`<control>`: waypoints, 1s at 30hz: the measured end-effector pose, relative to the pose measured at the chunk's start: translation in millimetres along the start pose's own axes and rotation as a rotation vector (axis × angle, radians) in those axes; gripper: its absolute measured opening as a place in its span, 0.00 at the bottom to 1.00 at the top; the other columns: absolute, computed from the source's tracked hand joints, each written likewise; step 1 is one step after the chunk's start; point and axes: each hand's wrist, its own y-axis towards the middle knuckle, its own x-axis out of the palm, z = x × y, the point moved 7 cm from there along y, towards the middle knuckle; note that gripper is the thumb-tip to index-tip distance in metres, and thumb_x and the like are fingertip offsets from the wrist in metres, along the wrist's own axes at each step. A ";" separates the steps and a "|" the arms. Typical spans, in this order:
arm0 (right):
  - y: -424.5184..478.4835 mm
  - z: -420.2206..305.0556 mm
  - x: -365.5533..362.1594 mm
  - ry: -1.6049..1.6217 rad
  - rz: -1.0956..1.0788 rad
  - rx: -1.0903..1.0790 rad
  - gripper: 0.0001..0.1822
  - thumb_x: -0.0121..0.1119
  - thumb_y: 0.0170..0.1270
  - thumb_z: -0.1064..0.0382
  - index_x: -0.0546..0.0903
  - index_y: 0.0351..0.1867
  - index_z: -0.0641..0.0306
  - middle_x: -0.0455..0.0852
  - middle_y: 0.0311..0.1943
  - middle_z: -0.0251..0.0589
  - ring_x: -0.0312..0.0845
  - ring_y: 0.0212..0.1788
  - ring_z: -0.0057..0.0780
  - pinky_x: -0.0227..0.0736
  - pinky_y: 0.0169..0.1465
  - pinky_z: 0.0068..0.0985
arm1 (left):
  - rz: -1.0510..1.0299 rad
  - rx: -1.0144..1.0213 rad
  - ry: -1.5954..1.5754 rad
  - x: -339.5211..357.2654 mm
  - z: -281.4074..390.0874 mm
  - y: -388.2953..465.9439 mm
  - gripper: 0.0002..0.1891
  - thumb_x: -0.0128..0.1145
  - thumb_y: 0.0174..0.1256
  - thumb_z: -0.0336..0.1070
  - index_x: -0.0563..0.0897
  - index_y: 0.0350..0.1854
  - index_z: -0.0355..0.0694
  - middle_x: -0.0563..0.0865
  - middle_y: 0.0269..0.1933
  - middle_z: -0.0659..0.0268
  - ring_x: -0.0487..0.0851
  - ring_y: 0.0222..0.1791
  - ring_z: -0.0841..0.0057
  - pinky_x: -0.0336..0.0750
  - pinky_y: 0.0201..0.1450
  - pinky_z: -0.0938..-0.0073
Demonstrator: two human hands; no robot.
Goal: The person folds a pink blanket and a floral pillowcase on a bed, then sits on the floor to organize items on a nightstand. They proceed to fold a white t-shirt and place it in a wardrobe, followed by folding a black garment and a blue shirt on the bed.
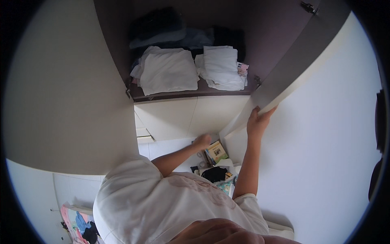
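My right hand grips the lower edge of the open right cabinet door, thumb and fingers on either side of the panel. My left hand, slightly blurred, is curled in front of the lower white cabinet panels, and nothing shows in it. Inside the dark cabinet, a folded white cloth lies at the left of the shelf, with another folded white cloth to its right. Dark and grey-blue folded fabrics are piled behind them. Patterned pink fabric shows beside the right stack.
The left cabinet door stands open at the left. Books, a black cloth and other items lie on the floor near the wall. A pink-edged surface with clothes is at lower left.
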 end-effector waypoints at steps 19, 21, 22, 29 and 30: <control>26.6 -46.4 146.6 -0.201 -0.060 -0.149 0.57 0.66 0.51 0.72 0.38 0.76 0.55 0.32 0.71 0.75 0.35 0.71 0.78 0.64 0.64 0.45 | -0.188 -0.511 -0.237 -64.3 -185.4 -306.0 0.14 0.57 0.60 0.38 0.84 0.45 0.36 0.88 0.41 0.60 0.86 0.41 0.76 0.78 0.49 0.75; 30.1 -45.5 150.9 -0.198 -0.099 -0.069 0.56 0.66 0.51 0.70 0.39 0.75 0.57 0.34 0.71 0.75 0.35 0.71 0.77 0.59 0.67 0.46 | -0.084 -0.565 -0.386 -68.5 -187.2 -318.2 0.14 0.55 0.62 0.37 0.84 0.46 0.34 0.88 0.42 0.60 0.86 0.42 0.76 0.78 0.50 0.77; 30.6 -44.7 151.9 -0.207 -0.091 -0.071 0.56 0.66 0.51 0.70 0.39 0.76 0.56 0.34 0.71 0.75 0.36 0.71 0.77 0.60 0.66 0.46 | -0.044 -0.602 -0.469 -76.6 -174.6 -322.6 0.14 0.53 0.64 0.35 0.83 0.46 0.32 0.88 0.41 0.61 0.86 0.43 0.76 0.78 0.50 0.75; 36.8 -43.8 170.4 -0.270 -0.055 -0.104 0.57 0.69 0.50 0.69 0.40 0.76 0.54 0.31 0.71 0.74 0.38 0.70 0.78 0.63 0.65 0.47 | -0.033 -0.640 -0.405 -93.0 -220.3 -352.2 0.17 0.53 0.65 0.41 0.81 0.50 0.37 0.85 0.50 0.58 0.81 0.52 0.71 0.75 0.55 0.67; 37.3 -42.0 171.5 -0.281 -0.046 -0.111 0.57 0.69 0.51 0.68 0.40 0.76 0.55 0.32 0.71 0.74 0.38 0.70 0.78 0.61 0.66 0.48 | -0.008 -0.733 -0.503 -97.4 -240.7 -362.1 0.20 0.52 0.68 0.45 0.79 0.56 0.39 0.82 0.55 0.57 0.80 0.54 0.66 0.73 0.59 0.62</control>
